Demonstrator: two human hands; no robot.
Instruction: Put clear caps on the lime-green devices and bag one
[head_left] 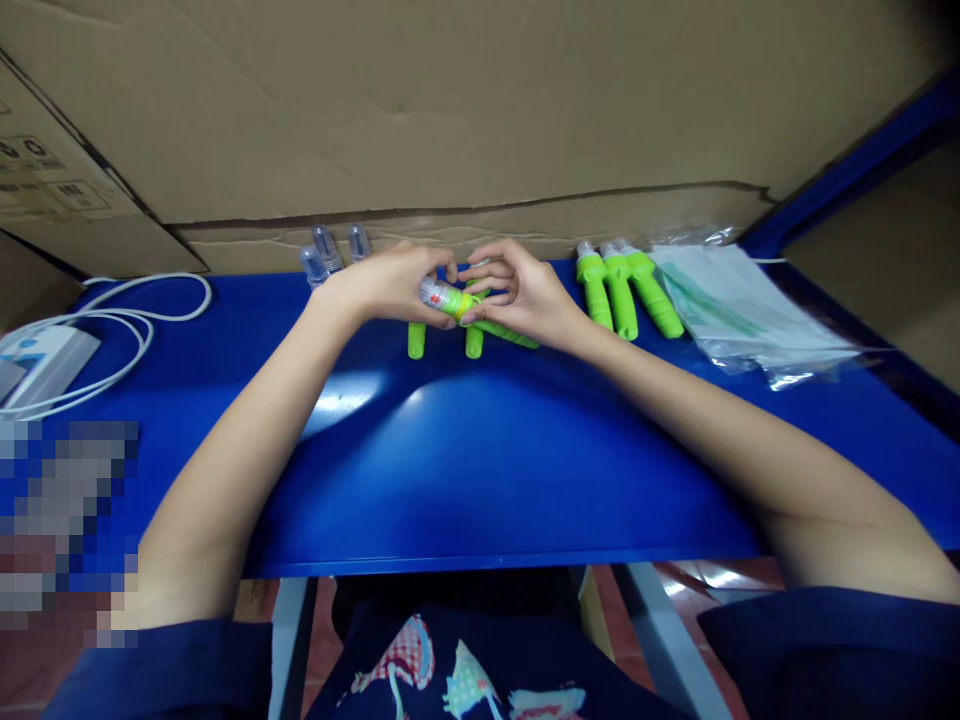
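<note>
Between my hands, above the back of the blue table, is a small clear ridged tube with a yellow ring and green end (448, 299). My left hand (401, 280) is closed around its clear end. At the yellow and green end, the thumb and fingers of my right hand (521, 290) pinch it. Partly hidden beneath my hands lie several bright green ridged handles (474, 342). Left of them, clear plastic caps (322, 250) stand near the cardboard, partly covered by my left wrist.
Green handles with whitish tips (619, 290) lie right of my hands, beside a clear plastic bag with white and green contents (750, 305). A white cable (142, 340) loops around a white device (56, 355) at left. Cardboard (450, 110) walls the back of the blue table (465, 470).
</note>
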